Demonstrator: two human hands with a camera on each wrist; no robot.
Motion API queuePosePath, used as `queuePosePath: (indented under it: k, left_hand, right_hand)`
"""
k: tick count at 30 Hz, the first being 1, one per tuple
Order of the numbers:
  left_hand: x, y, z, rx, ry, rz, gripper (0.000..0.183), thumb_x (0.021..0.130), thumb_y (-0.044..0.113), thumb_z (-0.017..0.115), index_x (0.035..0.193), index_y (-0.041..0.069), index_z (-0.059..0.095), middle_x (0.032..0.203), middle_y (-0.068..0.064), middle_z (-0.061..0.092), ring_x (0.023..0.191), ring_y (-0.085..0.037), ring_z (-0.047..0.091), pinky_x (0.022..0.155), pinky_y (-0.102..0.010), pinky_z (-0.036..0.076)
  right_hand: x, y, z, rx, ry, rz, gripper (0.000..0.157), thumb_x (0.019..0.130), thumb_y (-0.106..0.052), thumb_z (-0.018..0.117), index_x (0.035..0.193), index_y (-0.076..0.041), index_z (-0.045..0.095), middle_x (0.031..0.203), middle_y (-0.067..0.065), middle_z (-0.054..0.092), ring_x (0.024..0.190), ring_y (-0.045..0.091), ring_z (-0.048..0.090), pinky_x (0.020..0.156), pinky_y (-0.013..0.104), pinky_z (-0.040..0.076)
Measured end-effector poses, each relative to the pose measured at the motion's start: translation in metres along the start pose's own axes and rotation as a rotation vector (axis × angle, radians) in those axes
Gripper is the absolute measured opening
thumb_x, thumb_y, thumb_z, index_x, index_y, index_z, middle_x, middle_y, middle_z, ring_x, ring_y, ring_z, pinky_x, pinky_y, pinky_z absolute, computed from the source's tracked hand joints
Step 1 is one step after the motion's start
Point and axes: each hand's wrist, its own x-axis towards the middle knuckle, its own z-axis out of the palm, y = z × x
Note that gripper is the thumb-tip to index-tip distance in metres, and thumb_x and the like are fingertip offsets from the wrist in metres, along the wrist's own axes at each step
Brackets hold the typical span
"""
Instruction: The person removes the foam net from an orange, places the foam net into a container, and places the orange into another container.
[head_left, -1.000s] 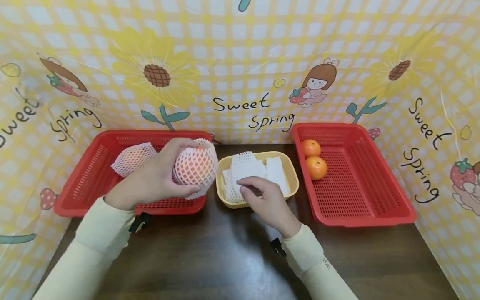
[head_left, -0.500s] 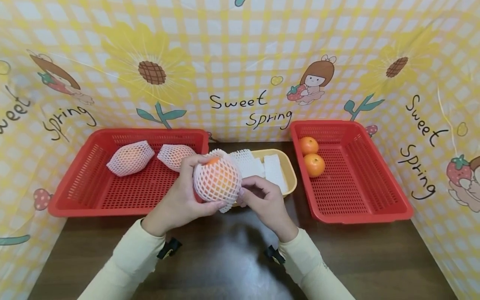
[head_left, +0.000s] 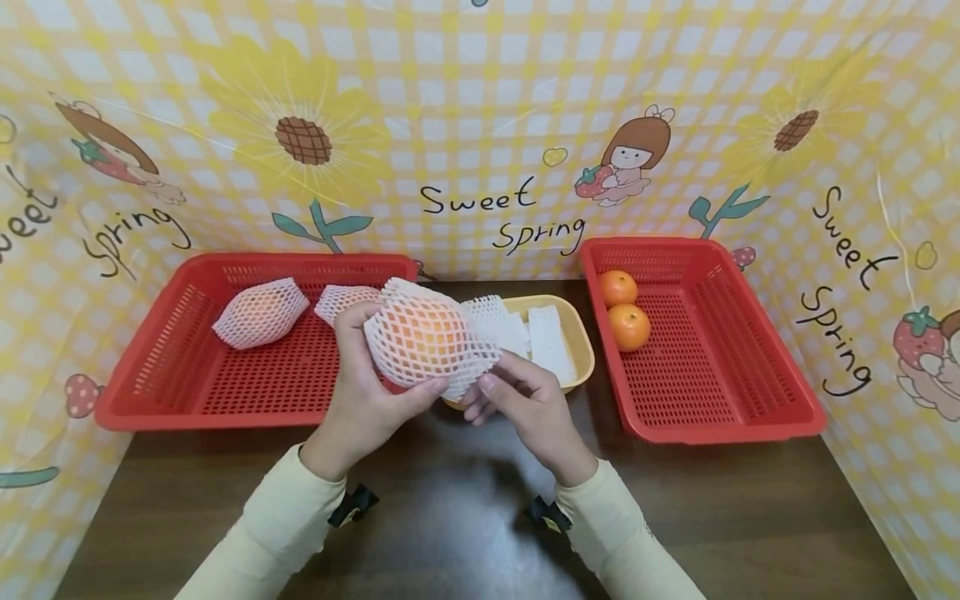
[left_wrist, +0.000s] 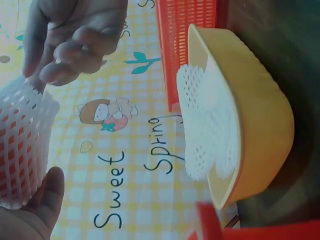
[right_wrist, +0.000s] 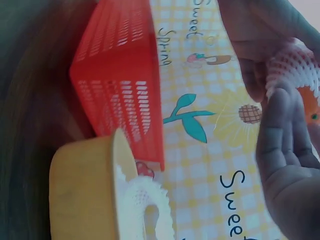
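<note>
Held up over the table between both hands is an orange in a white foam net sleeve [head_left: 423,333]. My left hand [head_left: 367,387] grips it from the left, the thumb in front along its lower side. My right hand [head_left: 536,404] pinches the sleeve's gathered right end between thumb and fingers. In the right wrist view, bare peel with a green stem spot shows through the sleeve's open end, near the fingers [right_wrist: 282,120]. Behind the left hand, the left red basket [head_left: 262,410] holds two sleeved oranges, one at its left [head_left: 262,312], the other [head_left: 337,302] partly hidden.
A yellow tub [head_left: 581,333] with several flat white foam net sleeves [head_left: 551,342] stands behind the right hand. At the right, a red basket [head_left: 712,429] has two bare oranges [head_left: 628,327] along its left wall. Patterned cloth [head_left: 465,125] hangs behind the dark table [head_left: 450,533].
My left hand has carried the sleeved orange rightward from over the left basket and turned it. My right hand has come from over the tub to pinch the sleeve's end.
</note>
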Motion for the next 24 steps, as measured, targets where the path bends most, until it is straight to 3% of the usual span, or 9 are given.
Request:
queuePosePath:
  k: [4, 8, 12, 16, 21, 24]
  left_hand:
    - [-0.005, 0.001, 0.009, -0.080, 0.041, -0.042, 0.087, 0.075, 0.014, 0.089, 0.137, 0.010, 0.027, 0.140, -0.012, 0.039, 0.126, -0.029, 0.045, 0.105, -0.032, 0.038]
    - [-0.011, 0.003, 0.020, -0.127, 0.058, -0.062, 0.088, 0.073, 0.008, 0.089, 0.135, 0.010, 0.027, 0.140, -0.012, 0.039, 0.125, -0.030, 0.047, 0.103, -0.033, 0.042]
    - [-0.016, 0.002, 0.028, -0.132, 0.079, -0.081, 0.088, 0.074, 0.011, 0.090, 0.135, 0.012, 0.027, 0.140, -0.011, 0.039, 0.125, -0.029, 0.047, 0.103, -0.033, 0.041]
    - [-0.020, 0.000, 0.032, -0.153, 0.107, -0.112, 0.088, 0.076, 0.025, 0.091, 0.135, 0.013, 0.027, 0.140, -0.011, 0.039, 0.126, -0.029, 0.045, 0.103, -0.032, 0.040]
    - [-0.022, -0.003, 0.035, -0.184, 0.109, -0.123, 0.092, 0.075, 0.049, 0.087, 0.136, 0.012, 0.028, 0.140, -0.011, 0.040, 0.126, -0.030, 0.046, 0.104, -0.031, 0.040]
    - [-0.024, -0.005, 0.036, -0.169, 0.074, -0.141, 0.098, 0.073, 0.055, 0.084, 0.137, 0.008, 0.027, 0.141, -0.012, 0.040, 0.127, -0.029, 0.045, 0.105, -0.031, 0.038]
  right_hand:
    - [0.001, -0.003, 0.005, 0.142, 0.104, -0.045, 0.027, 0.102, 0.005, 0.049, 0.120, -0.003, 0.068, 0.088, 0.011, 0.068, 0.071, 0.019, 0.067, 0.069, 0.035, 0.059]
    - [0.003, -0.004, 0.010, 0.258, 0.211, -0.106, 0.047, 0.097, 0.015, 0.044, 0.119, -0.014, 0.074, 0.108, 0.008, 0.068, 0.090, 0.018, 0.066, 0.080, 0.033, 0.057]
    - [0.003, -0.004, 0.012, 0.138, 0.297, -0.095, 0.037, 0.094, 0.015, 0.050, 0.121, 0.001, 0.071, 0.116, 0.005, 0.069, 0.102, 0.017, 0.064, 0.088, 0.032, 0.054]
    - [0.002, -0.003, 0.012, 0.001, 0.292, -0.030, 0.033, 0.094, 0.009, 0.057, 0.126, 0.018, 0.059, 0.113, 0.007, 0.070, 0.098, 0.017, 0.065, 0.084, 0.030, 0.056]
    - [0.001, -0.003, 0.010, -0.060, 0.225, 0.036, 0.041, 0.091, 0.008, 0.062, 0.130, 0.018, 0.055, 0.123, 0.017, 0.063, 0.106, 0.017, 0.061, 0.090, 0.029, 0.052]
    - [0.003, -0.003, 0.008, -0.083, 0.188, 0.074, 0.046, 0.089, 0.009, 0.064, 0.132, 0.018, 0.052, 0.129, 0.022, 0.058, 0.112, 0.018, 0.058, 0.093, 0.029, 0.051]
